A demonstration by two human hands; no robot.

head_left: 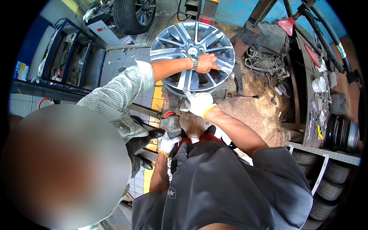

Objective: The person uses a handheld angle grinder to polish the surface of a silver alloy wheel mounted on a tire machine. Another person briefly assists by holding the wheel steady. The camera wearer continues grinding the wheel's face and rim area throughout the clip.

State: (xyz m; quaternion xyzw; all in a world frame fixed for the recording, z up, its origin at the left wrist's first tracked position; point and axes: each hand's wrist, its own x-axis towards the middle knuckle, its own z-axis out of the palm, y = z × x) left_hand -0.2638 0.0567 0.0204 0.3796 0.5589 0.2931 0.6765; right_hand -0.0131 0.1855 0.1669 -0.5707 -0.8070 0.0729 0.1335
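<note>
A silver and grey multi-spoke alloy wheel rim (184, 79) lies face up before me. At its near edge is my right hand (199, 104), in a white glove with a yellow cuff; the thumb lies on the lip and the other fingers curl closed, partly hidden. Lower down, by my knee, my left hand (167, 144), also gloved, is closed around a grey angle grinder (173, 125) with a red disc end. A co-worker in a striped sleeve (119, 90) reaches in from the left; their bare hand (207, 63), wearing a wristwatch, points at the wheel's right-hand spokes.
A mounted tyre (134, 17) stands at the back left near a blue tool shelf (69, 53). Dirty cables and parts (268, 57) are piled right of the wheel. Beyond is a cluttered bench (316, 111); stacked tyres (326, 189) fill the rack at lower right.
</note>
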